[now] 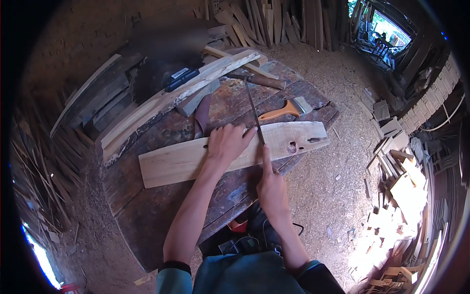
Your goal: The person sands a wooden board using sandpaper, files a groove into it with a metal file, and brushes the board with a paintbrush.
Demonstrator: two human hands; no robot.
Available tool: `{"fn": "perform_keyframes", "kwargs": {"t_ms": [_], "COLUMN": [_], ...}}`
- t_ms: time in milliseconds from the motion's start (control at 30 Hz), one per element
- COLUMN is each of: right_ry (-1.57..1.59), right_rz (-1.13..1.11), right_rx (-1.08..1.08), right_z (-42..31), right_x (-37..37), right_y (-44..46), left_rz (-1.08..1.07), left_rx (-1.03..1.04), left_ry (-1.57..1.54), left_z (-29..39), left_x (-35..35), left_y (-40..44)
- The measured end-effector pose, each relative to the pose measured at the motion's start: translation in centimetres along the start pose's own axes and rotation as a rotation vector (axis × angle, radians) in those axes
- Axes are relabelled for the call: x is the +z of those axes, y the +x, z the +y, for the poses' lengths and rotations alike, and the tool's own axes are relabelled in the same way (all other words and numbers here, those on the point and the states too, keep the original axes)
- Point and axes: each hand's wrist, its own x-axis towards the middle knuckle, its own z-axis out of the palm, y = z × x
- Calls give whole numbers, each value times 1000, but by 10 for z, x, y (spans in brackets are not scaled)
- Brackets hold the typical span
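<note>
Lying across the table (128,206), the long board (171,164) runs left to right, right end farther away. The open left hand (229,143) rests on it. Apart, the right hand (272,188) grips a thin tool (254,111) that points away.

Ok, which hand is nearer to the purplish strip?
Left. The left hand lies on the board, just beside the purplish strip; the right hand is farther off, at the long thin tool.

"Where's the camera?"
"On the head, looking forward and down at the worktable (161,210)."
"How near?"
"Close above the left hand (226,145) and right hand (272,190), with floor (323,196) beyond."
</note>
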Motion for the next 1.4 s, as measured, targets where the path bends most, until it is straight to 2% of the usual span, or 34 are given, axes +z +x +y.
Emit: {"fn": "perform_keyframes", "kwargs": {"t_ms": [300, 567, 1100, 1400], "right_ry": [-97, -71, -26, 26], "right_rz": [-225, -295, -327, -266], "right_rx": [174, 228, 287, 179], "right_z": [7, 12, 18, 25], "right_x": [-32, -54, -58, -47], "right_y": [-94, -140, -143, -120], "left_rz": [-66, -95, -117, -133], "left_rx": [-43, -61, -58, -84], "left_ry": [-32, -39, -25, -38], "left_z": [-3, -4, -3, -5], "left_x": [0, 0, -1, 0], "left_y": [4, 6, 6, 6]}}
